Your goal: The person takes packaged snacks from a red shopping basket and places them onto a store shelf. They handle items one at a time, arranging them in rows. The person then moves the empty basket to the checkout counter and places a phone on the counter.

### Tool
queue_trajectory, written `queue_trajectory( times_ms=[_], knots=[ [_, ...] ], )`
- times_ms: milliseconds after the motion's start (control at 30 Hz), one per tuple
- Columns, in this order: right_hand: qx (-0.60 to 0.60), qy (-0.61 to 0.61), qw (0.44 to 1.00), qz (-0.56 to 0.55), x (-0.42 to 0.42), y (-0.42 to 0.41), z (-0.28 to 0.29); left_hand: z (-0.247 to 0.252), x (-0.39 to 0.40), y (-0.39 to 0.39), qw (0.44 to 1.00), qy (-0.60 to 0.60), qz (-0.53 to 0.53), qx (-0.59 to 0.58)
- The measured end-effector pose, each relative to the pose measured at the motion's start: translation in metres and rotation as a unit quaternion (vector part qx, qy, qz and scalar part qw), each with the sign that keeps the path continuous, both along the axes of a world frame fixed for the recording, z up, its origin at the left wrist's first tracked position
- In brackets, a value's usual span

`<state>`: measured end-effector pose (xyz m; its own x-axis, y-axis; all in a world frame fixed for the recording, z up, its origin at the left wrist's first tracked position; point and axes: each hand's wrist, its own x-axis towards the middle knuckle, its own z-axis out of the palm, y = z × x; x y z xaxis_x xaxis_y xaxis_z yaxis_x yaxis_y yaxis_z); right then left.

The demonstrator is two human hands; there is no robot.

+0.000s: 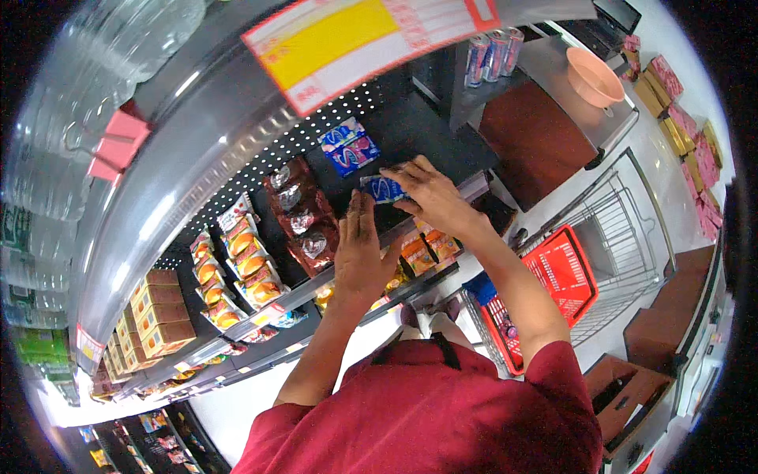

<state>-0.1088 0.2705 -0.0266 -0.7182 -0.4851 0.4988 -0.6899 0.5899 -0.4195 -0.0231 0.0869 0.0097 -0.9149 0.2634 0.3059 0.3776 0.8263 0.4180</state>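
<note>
On a black shop shelf, my right hand (435,192) touches the right part of a blue snack packet (384,188), its fingers spread over the edge; whether it grips the packet cannot be told. My left hand (359,243) is upright at the packet's left side, fingers together and thumb apart, holding nothing visible. Behind the packet lie more blue and purple packets (349,148) in a row. Left of my left hand is a row of dark brown glossy packets (302,222).
Packaged buns (249,260) and stacked cartons (163,314) stand further left. A price-tag rail (308,296) edges the shelf; another tag (379,47) hangs overhead. At right are a red shopping basket (562,275), a wire cart (628,237), a pink bowl (595,77) and cardboard boxes (628,397).
</note>
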Motion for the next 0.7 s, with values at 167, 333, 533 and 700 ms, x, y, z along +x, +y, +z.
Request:
queue_trajectory(
  times_ms=[167,333,533,700],
  knots=[
    [0.026,-0.003,0.998,0.055,-0.031,-0.015,-0.013,-0.019,-0.014,0.006,0.999,-0.035,0.019,-0.006],
    [0.009,-0.03,0.999,-0.04,-0.028,-0.013,-0.014,-0.027,-0.022,0.006,0.998,-0.011,0.027,-0.063],
    [-0.066,0.004,0.996,-0.066,-0.021,-0.007,-0.02,-0.035,-0.022,0.009,0.996,-0.011,0.044,-0.073],
    [-0.088,0.008,0.994,-0.065,-0.028,-0.01,-0.026,-0.036,-0.025,0.01,0.997,-0.007,0.042,-0.07]
  ],
)
